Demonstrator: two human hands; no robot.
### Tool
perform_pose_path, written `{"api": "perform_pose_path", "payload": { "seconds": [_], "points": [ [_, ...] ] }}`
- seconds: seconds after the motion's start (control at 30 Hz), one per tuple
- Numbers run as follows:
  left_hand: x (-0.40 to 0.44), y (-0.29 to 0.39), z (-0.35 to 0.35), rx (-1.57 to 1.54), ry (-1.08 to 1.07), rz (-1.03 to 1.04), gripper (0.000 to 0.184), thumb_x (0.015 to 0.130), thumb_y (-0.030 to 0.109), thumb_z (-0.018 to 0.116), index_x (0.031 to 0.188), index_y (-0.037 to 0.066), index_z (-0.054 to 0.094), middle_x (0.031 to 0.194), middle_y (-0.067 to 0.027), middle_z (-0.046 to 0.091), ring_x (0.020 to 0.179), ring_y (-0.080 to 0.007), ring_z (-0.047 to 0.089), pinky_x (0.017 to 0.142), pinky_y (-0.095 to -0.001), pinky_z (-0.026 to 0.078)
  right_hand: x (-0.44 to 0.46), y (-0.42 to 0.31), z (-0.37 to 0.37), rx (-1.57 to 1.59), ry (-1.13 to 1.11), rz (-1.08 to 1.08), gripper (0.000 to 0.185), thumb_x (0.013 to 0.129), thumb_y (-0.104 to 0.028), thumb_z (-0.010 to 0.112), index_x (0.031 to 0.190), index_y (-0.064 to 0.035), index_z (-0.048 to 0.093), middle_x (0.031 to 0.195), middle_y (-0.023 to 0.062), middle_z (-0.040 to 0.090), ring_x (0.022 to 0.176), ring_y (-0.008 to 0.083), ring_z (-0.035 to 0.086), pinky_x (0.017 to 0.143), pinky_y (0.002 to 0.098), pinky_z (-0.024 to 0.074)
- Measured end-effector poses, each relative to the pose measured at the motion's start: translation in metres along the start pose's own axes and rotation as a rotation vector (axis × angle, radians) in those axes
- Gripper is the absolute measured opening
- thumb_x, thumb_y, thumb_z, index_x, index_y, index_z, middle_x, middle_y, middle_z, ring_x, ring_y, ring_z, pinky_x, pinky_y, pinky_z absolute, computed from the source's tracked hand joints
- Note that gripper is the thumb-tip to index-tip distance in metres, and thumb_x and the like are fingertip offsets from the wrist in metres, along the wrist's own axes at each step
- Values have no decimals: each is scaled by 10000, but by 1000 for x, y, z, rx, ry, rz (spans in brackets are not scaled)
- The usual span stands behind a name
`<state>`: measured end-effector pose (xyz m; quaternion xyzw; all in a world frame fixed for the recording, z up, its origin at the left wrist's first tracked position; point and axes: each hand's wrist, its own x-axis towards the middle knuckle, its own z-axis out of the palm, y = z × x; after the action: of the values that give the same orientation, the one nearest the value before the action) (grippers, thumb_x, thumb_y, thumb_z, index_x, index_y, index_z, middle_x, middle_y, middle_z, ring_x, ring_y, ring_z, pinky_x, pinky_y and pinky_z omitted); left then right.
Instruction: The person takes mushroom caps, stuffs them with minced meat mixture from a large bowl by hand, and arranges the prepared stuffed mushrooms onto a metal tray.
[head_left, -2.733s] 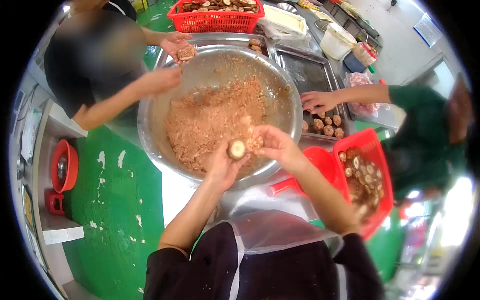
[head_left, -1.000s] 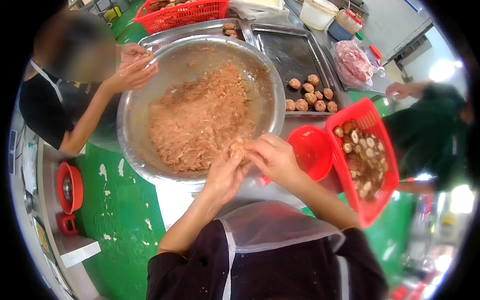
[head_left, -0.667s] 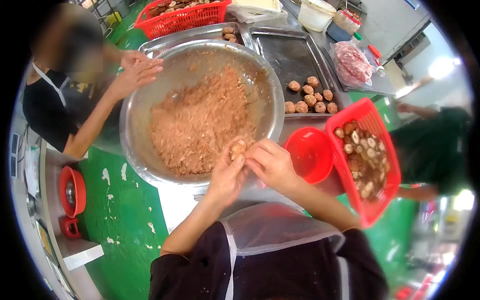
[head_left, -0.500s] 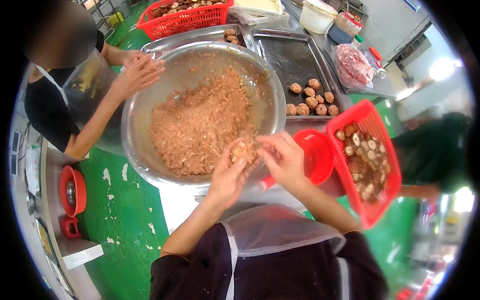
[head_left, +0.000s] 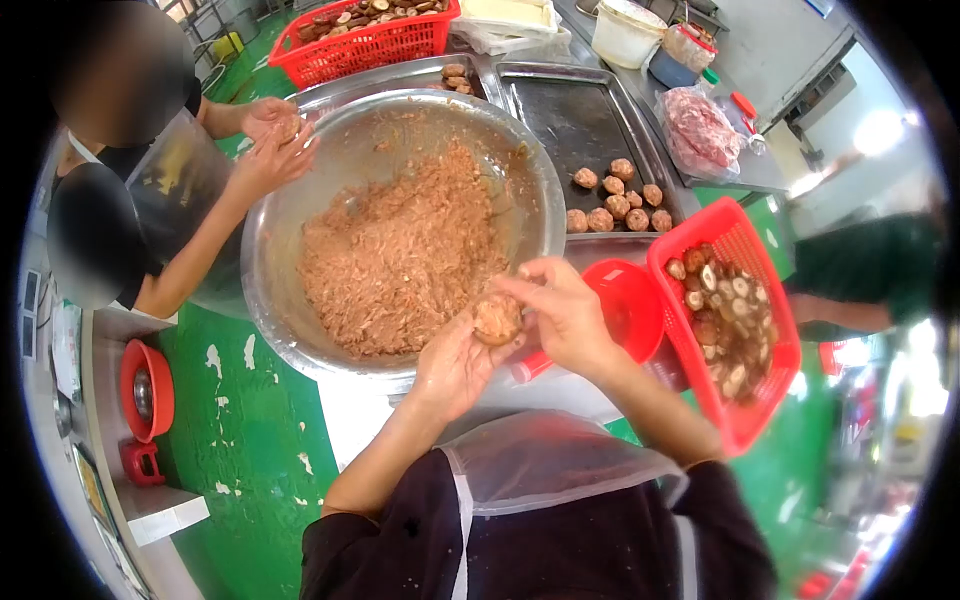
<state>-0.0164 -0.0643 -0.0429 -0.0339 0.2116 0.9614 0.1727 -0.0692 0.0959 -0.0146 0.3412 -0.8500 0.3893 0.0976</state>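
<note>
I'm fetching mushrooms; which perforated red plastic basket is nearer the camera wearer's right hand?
The rightmost red basket, beside the round red plastic dipper; the other basket stands farther off, beyond the large round metal bowl.

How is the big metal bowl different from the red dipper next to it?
The metal bowl is shiny silver, while the dipper is bright red.
The metal bowl is much wider than the dipper.
A straight handle sticks out from the dipper; no handle shows on the metal bowl.
Both are round and open at the top.
</note>
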Motion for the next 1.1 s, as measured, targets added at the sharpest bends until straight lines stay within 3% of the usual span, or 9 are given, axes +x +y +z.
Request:
{"api": "perform_pose_path", "payload": {
  "seconds": [0.13, 0.27, 0.43, 0.47, 0.5, 0.67, 0.7, 0.8, 1.1],
  "points": [
    [-1, -1, 6, 120, 105, 56, 456, 948, 261, 400, 1279, -46, 337, 1253, -177, 464, 1122, -289, 511, 943, -392, 453, -2, -6, -2, 4, -1, 11, 487, 655, 70, 544, 1073, -159, 643, 922, 88, 542, 879, 264, 551, 703, 327, 478],
    [1, -1, 1, 145, -13, 38, 401, 977, 227, 306, 1325, 26, 311, 1273, -148, 454, 1138, -262, 496, 960, -400, 429, 0, -2, -7, 21, 158, 46, 468, 665, 76, 535, 1079, -121, 634, 936, 103, 557, 898, 280, 551, 741, 337, 481],
    [0, -11, 10, 100, 168, 57, 454, 974, 353, 296, 1348, 95, 298, 1316, -93, 424, 1186, -221, 448, 962, -414, 417, 8, -15, 9, -80, 154, -143, 343, 776, -110, 567, 1118, -104, 595, 1046, 114, 581, 960, 276, 563, 795, 368, 485],
    [-4, -13, 3, 124, 67, 20, 481, 967, 402, 279, 1346, 108, 305, 1326, -52, 415, 1201, -198, 428, 980, -391, 399, 6, -13, 18, -167, 84, -234, 322, 792, -138, 560, 1109, -86, 596, 1089, 124, 584, 996, 274, 566, 801, 367, 491],
    [3, -19, -10, 14, 172, -1, 475, 956, 441, 282, 1295, 125, 387, 1278, -55, 469, 1170, -197, 462, 980, -353, 399, 5, -12, 26, -180, 45, -216, 312, 796, -148, 562, 1101, -92, 598, 1073, 113, 593, 980, 275, 575, 799, 371, 493],
    [-4, -9, 14, -10, 86, -6, 584, 937, 524, 220, 1299, 90, 370, 1278, -70, 457, 1173, -202, 457, 971, -345, 402, 3, -11, 27, -53, 77, -199, 304, 793, -172, 574, 1086, -95, 604, 985, 99, 626, 908, 292, 602, 773, 370, 499],
    [-5, -9, 20, 106, 90, 21, 729, 891, 620, 194, 1341, 54, 290, 1326, -108, 402, 1196, -269, 431, 974, -434, 388, 3, -13, 25, 4, 89, -189, 306, 792, -168, 572, 1087, -93, 604, 973, 102, 630, 902, 296, 604, 770, 372, 499],
    [-4, -11, 21, 178, 47, 18, 725, 888, 622, 214, 1343, 62, 292, 1322, -107, 406, 1195, -257, 434, 978, -410, 387, 5, -25, 24, 2, 14, 42, 307, 802, -172, 555, 1092, -80, 602, 986, 117, 628, 915, 309, 597, 801, 385, 480],
    [2, -23, 6, 279, 111, 121, 754, 868, 628, 323, 1381, 86, 218, 1375, -81, 332, 1265, -219, 347, 1023, -360, 336, 10, -29, 29, 119, 89, 328, 339, 829, -130, 492, 1160, -90, 553, 1001, 135, 620, 959, 301, 570, 872, 422, 423]
  ]
}}
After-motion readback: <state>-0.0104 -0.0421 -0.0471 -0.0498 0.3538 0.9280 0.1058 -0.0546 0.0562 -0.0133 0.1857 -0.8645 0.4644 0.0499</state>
